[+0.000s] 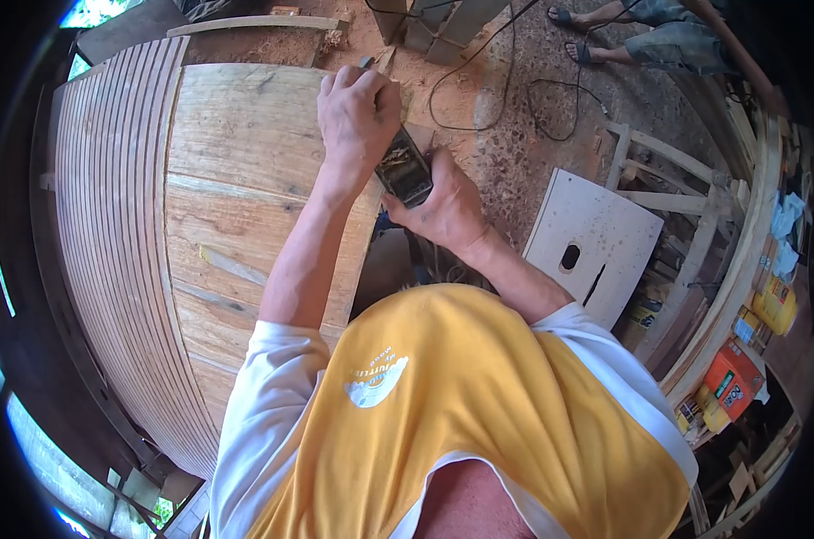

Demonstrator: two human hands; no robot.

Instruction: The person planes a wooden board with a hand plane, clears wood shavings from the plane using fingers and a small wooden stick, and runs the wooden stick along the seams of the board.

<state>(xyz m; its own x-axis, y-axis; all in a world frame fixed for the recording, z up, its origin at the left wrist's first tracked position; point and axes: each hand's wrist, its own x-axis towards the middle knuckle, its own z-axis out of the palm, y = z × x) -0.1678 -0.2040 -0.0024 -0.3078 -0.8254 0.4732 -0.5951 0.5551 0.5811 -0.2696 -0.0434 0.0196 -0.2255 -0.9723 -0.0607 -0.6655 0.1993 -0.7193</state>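
Note:
My left hand (357, 112) is closed in a fist at the far end of a dark, boxy tool (405, 171), over the right edge of a wide wooden panel (236, 135). The tool has a glossy rectangular face with brownish dust or shavings on it; I cannot tell its exact kind. Thumb and fingers of my right hand (447, 202) wrap around its near end. A small grey-blue tip (366, 63) shows just beyond my left knuckles. The panel's grain runs across it, with pale streaks.
Narrow slats (119, 225) cover the panel's left side. On the right stand a white board (591, 242) with an oval hole and a wooden frame (667, 198). A black cable (506, 99) loops over the dusty floor. Another person's sandalled feet (577, 52) are beyond. An orange box (734, 377) sits far right.

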